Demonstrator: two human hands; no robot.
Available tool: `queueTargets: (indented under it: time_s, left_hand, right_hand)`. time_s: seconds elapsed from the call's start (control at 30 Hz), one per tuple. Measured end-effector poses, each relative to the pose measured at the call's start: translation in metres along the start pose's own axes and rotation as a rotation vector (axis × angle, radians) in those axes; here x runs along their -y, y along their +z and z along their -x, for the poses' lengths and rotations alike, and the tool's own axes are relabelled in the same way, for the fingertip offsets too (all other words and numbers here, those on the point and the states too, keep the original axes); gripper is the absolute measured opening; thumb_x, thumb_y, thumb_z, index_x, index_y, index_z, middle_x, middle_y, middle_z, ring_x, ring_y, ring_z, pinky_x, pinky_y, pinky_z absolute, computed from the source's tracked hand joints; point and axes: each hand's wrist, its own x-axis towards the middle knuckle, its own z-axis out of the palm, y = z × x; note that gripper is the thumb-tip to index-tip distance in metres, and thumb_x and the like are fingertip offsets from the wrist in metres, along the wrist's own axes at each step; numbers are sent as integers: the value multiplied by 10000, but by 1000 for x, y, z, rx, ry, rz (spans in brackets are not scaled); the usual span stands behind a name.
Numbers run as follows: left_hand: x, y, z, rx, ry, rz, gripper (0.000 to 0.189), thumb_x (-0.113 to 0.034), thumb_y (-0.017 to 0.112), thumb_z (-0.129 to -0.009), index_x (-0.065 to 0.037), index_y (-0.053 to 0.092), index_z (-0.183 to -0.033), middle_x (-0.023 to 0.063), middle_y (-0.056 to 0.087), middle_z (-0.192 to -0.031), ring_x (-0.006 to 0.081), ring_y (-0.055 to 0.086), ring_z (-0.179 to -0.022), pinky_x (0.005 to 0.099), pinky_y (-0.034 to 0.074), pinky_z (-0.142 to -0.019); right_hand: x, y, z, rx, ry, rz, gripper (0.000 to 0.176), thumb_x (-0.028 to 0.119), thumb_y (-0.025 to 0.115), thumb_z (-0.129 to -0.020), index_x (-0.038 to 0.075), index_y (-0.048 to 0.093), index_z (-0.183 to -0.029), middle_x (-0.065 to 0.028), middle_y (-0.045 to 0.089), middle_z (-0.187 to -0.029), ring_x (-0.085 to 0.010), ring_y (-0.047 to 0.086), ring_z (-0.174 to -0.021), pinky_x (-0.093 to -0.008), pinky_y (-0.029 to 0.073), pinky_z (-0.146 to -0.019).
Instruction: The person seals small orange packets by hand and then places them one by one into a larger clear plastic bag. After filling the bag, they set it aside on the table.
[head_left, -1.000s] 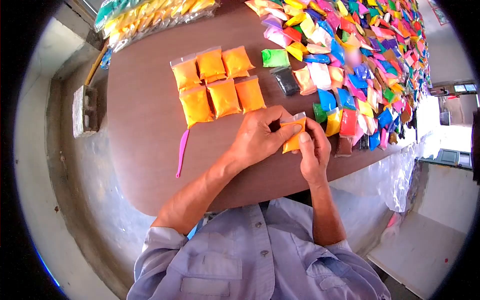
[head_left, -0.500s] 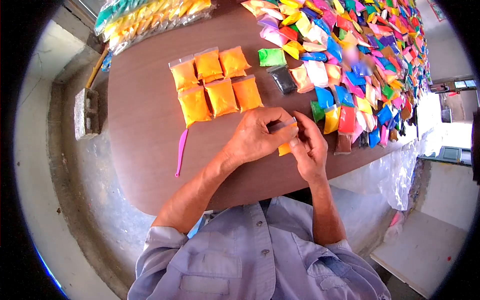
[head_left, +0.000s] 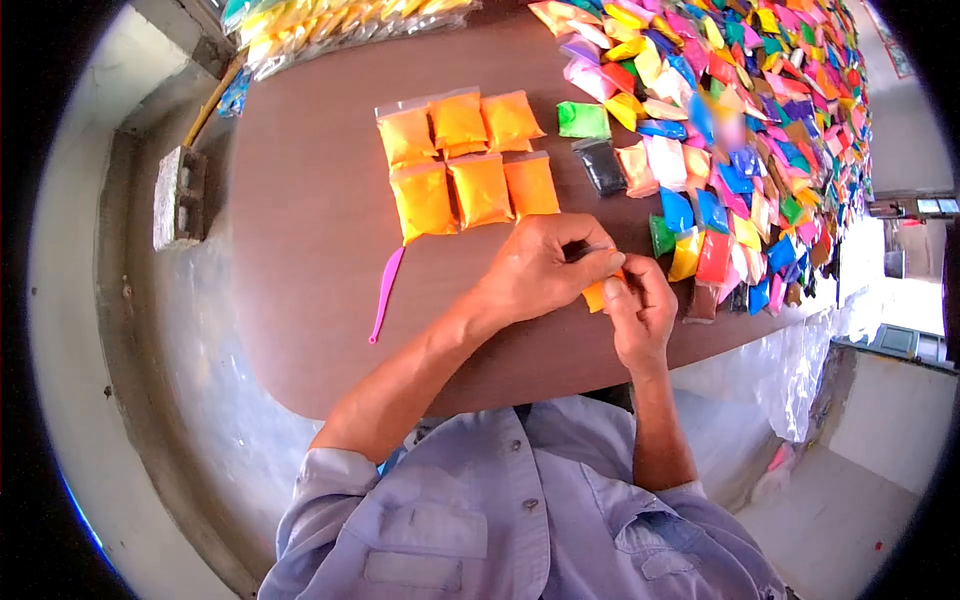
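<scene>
Two bare hands on one small orange packet (head_left: 596,297), above the table (head_left: 310,230) near its front edge. Left hand (head_left: 540,265): thumb and fingers closed in a narrow pinch at the packet's upper part. Right hand (head_left: 642,310): thumb and curled fingers pinching its right side, thumb tip just beside the left thumb. Packet mostly covered by fingers, orange lower corner showing; can't tell whether its top is sealed. Six filled orange packets (head_left: 480,190) lie flat in two rows of three, ahead and left of the hands; left knuckles overlap the lower-right one in view, contact unclear. Pink stick tool (head_left: 387,295) lies slantwise on the table, upper end at the bottom corner of the lower-left packet. Right of the rows: green packet (head_left: 583,120), black packet (head_left: 600,166) just below it, then a big multicolour packet pile (head_left: 770,130) covering the table's right side. Brown packet (head_left: 702,303) at the pile's near edge, beyond the right hand. Clear bags (head_left: 350,28) with yellow contents at the far left edge. Concrete block (head_left: 180,200) left of the table.
</scene>
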Motion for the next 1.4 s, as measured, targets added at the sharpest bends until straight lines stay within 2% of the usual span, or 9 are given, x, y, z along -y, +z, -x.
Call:
queueTargets:
  time_s: [0.13, 0.33, 0.6, 0.83, 1.1, 1.2, 1.27, 1.33, 1.4]
  left_hand:
    - [-2, 2, 2, -55, 57, 44, 172, -165, 840, -999, -2, 785, -997, 9, 740, -873, 58, 636, -785, 252, 526, -684]
    - [-13, 2, 1, -36, 15, -56, 215, -186, 867, -966, 1, 779, -1025, 17, 730, -858, 60, 614, -746, 268, 510, -648]
    - [1, 6, 2, -90, 57, -75, 210, -179, 868, -964, -3, 774, -1029, 10, 723, -842, 52, 610, -746, 265, 509, -645]
    - [-7, 1, 1, -21, -54, -36, 209, -176, 877, -963, -7, 767, -1018, -33, 698, -844, 26, 594, -762, 240, 502, -653]
    - [-3, 3, 2, -34, -42, -67, 228, -181, 899, -945, -14, 755, -1003, -43, 668, -830, 17, 545, -742, 243, 450, -621]
    - [-1, 3, 2, -67, -49, -82, 252, -188, 894, -912, 6, 734, -934, 24, 643, -742, 71, 566, -677, 285, 468, -592]
    - [-1, 1, 2, -19, -37, -52, 215, -174, 886, -965, -5, 762, -1012, -32, 692, -858, 15, 553, -746, 237, 458, -626]
    - [-6, 1, 2, -16, -46, -17, 212, -174, 884, -970, -3, 769, -1016, -29, 697, -865, 18, 562, -749, 234, 468, -634]
    - [-8, 0, 1, -12, -52, 19, 209, -175, 881, -974, -1, 775, -1021, -25, 701, -872, 22, 571, -751, 232, 477, -642]
  right_hand:
    - [11, -1, -3, 38, -3, -23, 328, 164, 658, -1089, -69, 627, -1317, -73, 689, -1124, -90, 648, -973, -247, 554, -827]
    - [-8, -11, -2, -85, -15, 52, 300, 163, 659, -1089, -56, 656, -1294, -56, 713, -1094, -76, 647, -928, -232, 554, -771]
    - [10, -6, -7, -32, 37, -20, 328, 184, 667, -1084, -41, 647, -1322, -50, 714, -1067, -71, 641, -859, -226, 547, -736]
    - [-1, -9, -3, -51, 21, -61, 303, 171, 676, -1088, -48, 648, -1296, -38, 691, -1018, -51, 606, -809, -227, 525, -697]
    - [7, -6, -5, -17, 47, -20, 277, 133, 660, -1080, -59, 654, -1280, -57, 695, -1083, -61, 616, -827, -223, 533, -722]
    - [8, -5, -6, -17, 48, -14, 274, 104, 643, -1070, -67, 652, -1284, -70, 693, -1120, -78, 631, -897, -234, 548, -782]
    - [10, -6, -5, -14, 57, -17, 275, 92, 636, -1065, -71, 649, -1287, -77, 692, -1136, -86, 637, -940, -240, 554, -819]
    - [13, -9, -3, -21, 162, -41, 264, 97, 641, -1064, -72, 648, -1266, -72, 681, -1140, -87, 629, -977, -242, 545, -846]
    - [11, -8, -3, 8, 97, -28, 258, 99, 645, -1062, -70, 647, -1258, -64, 677, -1117, -77, 623, -948, -234, 533, -816]
